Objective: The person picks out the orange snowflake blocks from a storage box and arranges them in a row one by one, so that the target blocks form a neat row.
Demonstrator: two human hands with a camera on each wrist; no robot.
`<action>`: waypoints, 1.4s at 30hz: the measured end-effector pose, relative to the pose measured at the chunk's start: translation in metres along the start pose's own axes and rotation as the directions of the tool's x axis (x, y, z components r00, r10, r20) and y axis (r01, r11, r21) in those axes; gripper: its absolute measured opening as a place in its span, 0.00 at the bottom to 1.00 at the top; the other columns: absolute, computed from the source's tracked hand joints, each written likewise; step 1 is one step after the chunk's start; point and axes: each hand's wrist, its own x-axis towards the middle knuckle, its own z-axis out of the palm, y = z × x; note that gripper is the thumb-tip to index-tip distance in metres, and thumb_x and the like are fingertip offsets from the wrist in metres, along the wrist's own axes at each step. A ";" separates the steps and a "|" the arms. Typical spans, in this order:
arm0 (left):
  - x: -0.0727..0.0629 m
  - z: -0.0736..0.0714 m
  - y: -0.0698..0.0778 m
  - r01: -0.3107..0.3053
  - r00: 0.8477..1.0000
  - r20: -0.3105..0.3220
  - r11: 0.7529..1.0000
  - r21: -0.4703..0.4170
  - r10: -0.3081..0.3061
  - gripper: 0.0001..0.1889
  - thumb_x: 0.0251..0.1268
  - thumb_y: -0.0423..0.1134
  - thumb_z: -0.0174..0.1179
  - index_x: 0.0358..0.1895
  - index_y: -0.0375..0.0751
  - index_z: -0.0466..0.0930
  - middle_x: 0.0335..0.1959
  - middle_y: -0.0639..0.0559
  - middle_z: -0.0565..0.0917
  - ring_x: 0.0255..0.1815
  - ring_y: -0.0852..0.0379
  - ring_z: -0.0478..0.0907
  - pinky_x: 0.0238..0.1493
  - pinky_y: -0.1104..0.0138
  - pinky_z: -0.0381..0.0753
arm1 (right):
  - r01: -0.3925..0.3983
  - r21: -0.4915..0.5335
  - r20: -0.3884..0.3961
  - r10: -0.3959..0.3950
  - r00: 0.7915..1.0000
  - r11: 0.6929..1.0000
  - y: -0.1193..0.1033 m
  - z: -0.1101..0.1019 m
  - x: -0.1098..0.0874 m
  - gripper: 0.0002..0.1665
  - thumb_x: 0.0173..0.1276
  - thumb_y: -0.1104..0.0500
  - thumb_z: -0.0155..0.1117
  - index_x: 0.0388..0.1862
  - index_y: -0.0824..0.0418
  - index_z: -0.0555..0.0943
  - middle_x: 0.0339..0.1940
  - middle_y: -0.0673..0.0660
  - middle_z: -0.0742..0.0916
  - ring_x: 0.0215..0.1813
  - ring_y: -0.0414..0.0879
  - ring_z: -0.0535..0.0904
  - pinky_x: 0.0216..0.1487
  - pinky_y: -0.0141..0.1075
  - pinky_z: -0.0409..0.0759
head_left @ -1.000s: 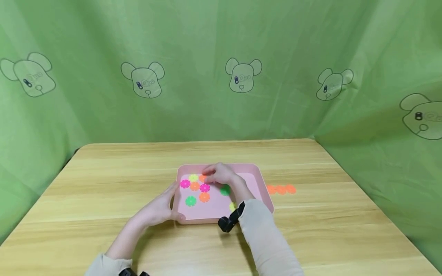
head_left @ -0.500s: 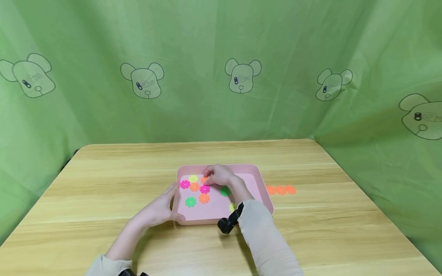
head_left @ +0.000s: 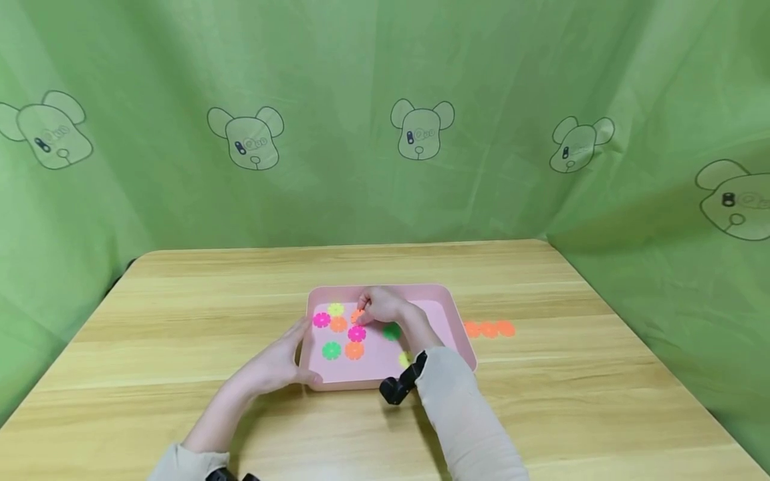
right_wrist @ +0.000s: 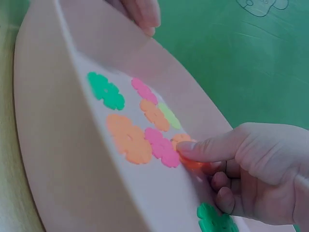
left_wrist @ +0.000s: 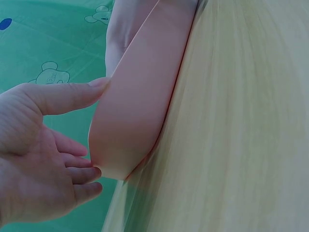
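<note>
A pink tray (head_left: 379,385) lies on the table with several notched, flower-shaped plastic discs inside. My right hand (head_left: 385,305) is in the tray's far middle, pinching an orange disc (right_wrist: 182,141) between thumb and fingers. A pink disc (right_wrist: 162,147) lies against it, and another orange disc (head_left: 354,351) is nearer to me. My left hand (head_left: 273,364) spans the tray's left end with thumb and fingers spread; in the left wrist view the thumb touches the rim and fingertips meet the corner. Green discs (head_left: 331,351) and yellow discs (head_left: 335,309) lie around, one yellow partly hidden by the right wrist.
Right of the tray, a row of orange discs (head_left: 490,329) lies on the wooden table (head_left: 571,401). A green curtain (head_left: 337,200) with printed bear heads hangs behind and beside the table. Black cameras (head_left: 394,391) sit on both wrists.
The right fingers have closed on the orange disc and drawn it slightly right and nearer. The pink disc and the lower orange disc have slid a little nearer. The left hand stays in place.
</note>
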 end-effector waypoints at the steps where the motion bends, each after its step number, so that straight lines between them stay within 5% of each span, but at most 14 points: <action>1: 0.000 0.000 0.000 -0.001 1.000 0.000 1.000 0.002 0.001 0.55 0.42 0.35 0.72 0.72 0.32 0.43 0.73 0.38 0.44 0.72 0.41 0.41 0.68 0.47 0.44 | 0.005 0.016 0.005 -0.005 1.000 1.000 0.000 0.000 -0.001 0.08 0.55 0.67 0.67 0.31 0.63 0.75 0.28 0.53 0.76 0.29 0.44 0.67 0.32 0.31 0.65; 12: -0.001 0.000 -0.001 0.000 1.000 -0.002 1.000 0.007 0.000 0.55 0.41 0.36 0.72 0.72 0.32 0.43 0.73 0.37 0.44 0.72 0.40 0.41 0.68 0.47 0.44 | 0.033 0.055 0.066 -0.036 0.997 0.998 -0.003 -0.001 -0.005 0.07 0.56 0.68 0.66 0.30 0.63 0.75 0.25 0.52 0.74 0.23 0.41 0.66 0.23 0.28 0.64; 24: -0.001 0.000 0.000 0.000 1.000 0.001 1.000 0.003 0.000 0.55 0.42 0.35 0.71 0.72 0.32 0.43 0.73 0.37 0.44 0.72 0.40 0.41 0.68 0.46 0.44 | -0.016 0.224 0.076 -0.001 0.997 0.974 -0.003 -0.008 -0.007 0.07 0.57 0.69 0.63 0.32 0.64 0.74 0.21 0.52 0.74 0.21 0.43 0.67 0.21 0.30 0.65; 36: -0.003 -0.002 0.005 0.004 1.000 0.004 1.000 -0.005 -0.004 0.55 0.42 0.36 0.72 0.72 0.31 0.43 0.73 0.37 0.44 0.72 0.40 0.41 0.68 0.46 0.43 | 0.043 0.259 0.015 -0.049 0.999 0.965 0.001 -0.022 -0.010 0.07 0.58 0.69 0.63 0.36 0.66 0.76 0.26 0.53 0.75 0.27 0.42 0.69 0.26 0.29 0.68; 42: -0.003 -0.002 0.005 -0.003 1.000 0.005 1.000 0.000 0.003 0.55 0.41 0.36 0.72 0.72 0.31 0.44 0.73 0.37 0.44 0.72 0.40 0.41 0.68 0.46 0.43 | 0.037 0.358 0.018 -0.046 0.999 0.933 0.004 -0.036 -0.020 0.08 0.59 0.71 0.61 0.37 0.68 0.75 0.25 0.53 0.76 0.27 0.42 0.71 0.30 0.30 0.72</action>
